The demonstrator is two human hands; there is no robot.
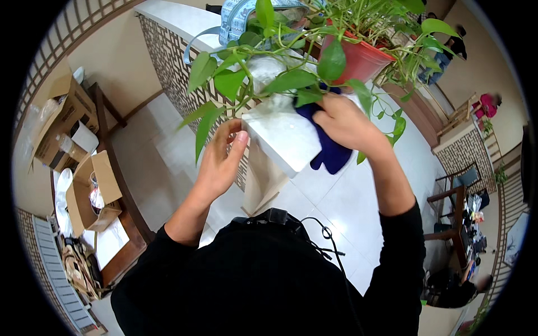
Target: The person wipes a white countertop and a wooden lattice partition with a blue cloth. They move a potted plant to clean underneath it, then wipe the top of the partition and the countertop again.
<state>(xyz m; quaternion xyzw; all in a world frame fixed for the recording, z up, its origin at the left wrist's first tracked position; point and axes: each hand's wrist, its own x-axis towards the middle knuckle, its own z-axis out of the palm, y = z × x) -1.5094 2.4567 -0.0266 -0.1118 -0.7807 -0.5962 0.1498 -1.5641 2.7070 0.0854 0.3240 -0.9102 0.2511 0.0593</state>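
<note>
A dark blue cloth (332,145) hangs over the right edge of the white ledge top (286,134), partly under my right hand (346,119). The fingers of that hand are bent onto the cloth and partly hidden by leaves. My left hand (225,157) rests its fingertips at the ledge's left edge, fingers apart, holding nothing. Trailing green vines (290,82) hang over the ledge from a plant in a red plastic pot (355,56), beyond my right hand.
A light blue patterned bag (239,21) stands farther along the ledge. On the left, a wooden table (130,218) bears an open cardboard box (107,180). Several people are at the far right, one near a cluttered desk (460,227). A black cable (332,243) hangs at my front.
</note>
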